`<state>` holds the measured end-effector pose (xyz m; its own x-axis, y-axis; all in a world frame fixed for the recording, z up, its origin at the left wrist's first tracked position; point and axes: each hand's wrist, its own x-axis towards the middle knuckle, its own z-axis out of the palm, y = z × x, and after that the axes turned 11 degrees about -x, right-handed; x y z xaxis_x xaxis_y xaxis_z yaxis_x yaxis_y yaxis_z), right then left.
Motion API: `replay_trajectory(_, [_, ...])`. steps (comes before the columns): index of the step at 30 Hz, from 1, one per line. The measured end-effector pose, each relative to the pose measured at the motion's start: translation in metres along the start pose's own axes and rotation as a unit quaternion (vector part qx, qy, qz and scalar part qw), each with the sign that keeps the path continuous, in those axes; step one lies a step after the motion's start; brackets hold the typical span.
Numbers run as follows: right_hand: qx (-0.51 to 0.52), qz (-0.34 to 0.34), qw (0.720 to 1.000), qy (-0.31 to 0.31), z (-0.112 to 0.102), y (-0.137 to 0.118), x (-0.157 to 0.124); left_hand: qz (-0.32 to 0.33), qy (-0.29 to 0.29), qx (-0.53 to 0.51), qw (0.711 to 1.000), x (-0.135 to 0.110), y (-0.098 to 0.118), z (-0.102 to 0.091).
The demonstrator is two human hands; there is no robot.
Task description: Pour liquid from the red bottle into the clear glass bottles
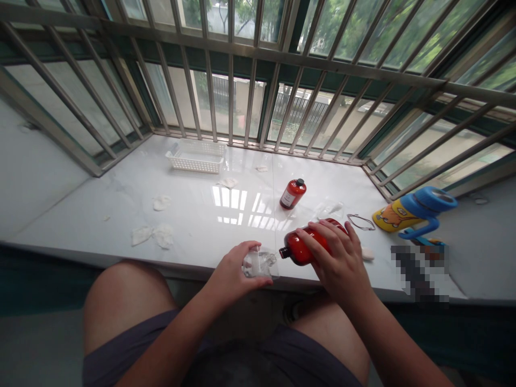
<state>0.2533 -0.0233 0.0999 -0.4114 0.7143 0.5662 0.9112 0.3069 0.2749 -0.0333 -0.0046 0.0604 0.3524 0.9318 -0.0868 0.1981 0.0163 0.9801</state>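
Under the right hand [332, 258] — a red bottle [300, 250], partly hidden.

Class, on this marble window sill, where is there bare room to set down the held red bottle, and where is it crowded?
Bare marble lies left of the crumpled tissues, with another patch between them and the upright red bottle, in front of the white basket. It is crowded right, around the right hand, its red bottle and the yellow-blue flask.

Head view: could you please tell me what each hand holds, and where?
The right hand grips a red bottle around its body; the left hand holds a clear plastic item, shape unclear, by its near end.
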Motion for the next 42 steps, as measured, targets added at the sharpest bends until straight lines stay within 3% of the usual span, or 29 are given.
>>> replay_trajectory(42, [-0.015, -0.003, 1.000, 0.003, -0.0016, 0.0013, -0.0002, 0.010, 0.009, 0.030, 0.999, 0.0009, -0.0043, -0.0003])
